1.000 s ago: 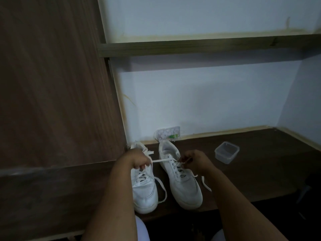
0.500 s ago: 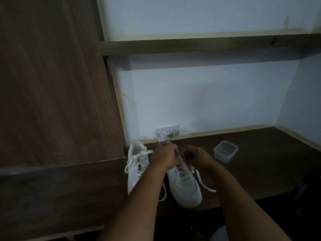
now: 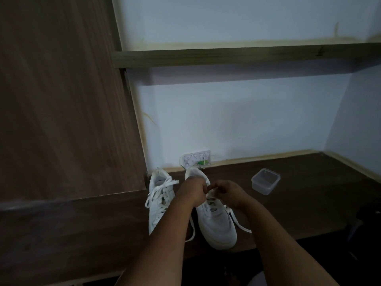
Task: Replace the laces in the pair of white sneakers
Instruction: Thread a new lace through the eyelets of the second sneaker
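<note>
both hands (image 3: pixel 192 191) now meet over right sneaker (image 3: pixel 214 221)

Smooth white sneakers (image 3: pixel 214 219), flat woven laces (image 3: pixel 158 189), clear plastic tub (image 3: pixel 265 181), matt dark wood desk (image 3: pixel 299 203)

surface: dark wooden desk (image 3: pixel 309 203) | on it: left sneaker (image 3: pixel 159 195) and right sneaker (image 3: pixel 216 223) side by side, toes toward the front edge | clear plastic tub (image 3: pixel 265 181) to their right, apart | small packet (image 3: pixel 196 159) leaning at the wall
</note>
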### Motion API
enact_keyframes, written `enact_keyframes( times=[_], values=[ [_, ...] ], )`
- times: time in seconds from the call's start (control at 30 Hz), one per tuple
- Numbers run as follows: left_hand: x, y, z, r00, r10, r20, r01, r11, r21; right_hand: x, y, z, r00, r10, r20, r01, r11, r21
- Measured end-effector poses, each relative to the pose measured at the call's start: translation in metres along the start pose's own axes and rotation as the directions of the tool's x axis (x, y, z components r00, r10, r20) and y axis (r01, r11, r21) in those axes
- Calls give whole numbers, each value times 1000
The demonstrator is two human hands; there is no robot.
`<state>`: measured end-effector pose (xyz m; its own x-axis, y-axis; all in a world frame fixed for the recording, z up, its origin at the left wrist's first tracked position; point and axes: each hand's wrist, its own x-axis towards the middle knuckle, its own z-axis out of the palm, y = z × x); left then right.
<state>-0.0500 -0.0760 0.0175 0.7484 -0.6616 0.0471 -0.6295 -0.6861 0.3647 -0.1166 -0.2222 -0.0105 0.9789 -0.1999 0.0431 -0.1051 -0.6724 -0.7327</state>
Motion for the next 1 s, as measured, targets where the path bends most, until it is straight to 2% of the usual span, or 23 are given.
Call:
enact_keyframes(
  times=[0.1,0.4,0.7,0.77,0.83,0.9,1.0],
  values=[
    [1,-1,1,999,-8,-43,8,1000,7,0,1,6,1000,-6,-21,6,1000,-14],
    [7,0,2,1000,17,3,-17,1000,26,5,6,13,989,-86,-124,76,994,-77],
    [9,0,9,997,47,63,-49,998,30,6,17,6,990,-96,-100,99,995,27],
    [7,0,7,999,34,14,-33,998,-44,5,16,5,992,-74,-107,79,996,49],
    [4,-3,4,999,-33,-16,29,978,-205,4,14,5,993,-55,-108,63,996,69],
    [1,-4,-2,993,-106,47,116,931,-347,4,15,5,994,-59,-96,65,996,58],
    [2,-5,-3,982,-113,150,167,890,-424,5,16,7,994,-52,-93,57,997,54]
  ],
)
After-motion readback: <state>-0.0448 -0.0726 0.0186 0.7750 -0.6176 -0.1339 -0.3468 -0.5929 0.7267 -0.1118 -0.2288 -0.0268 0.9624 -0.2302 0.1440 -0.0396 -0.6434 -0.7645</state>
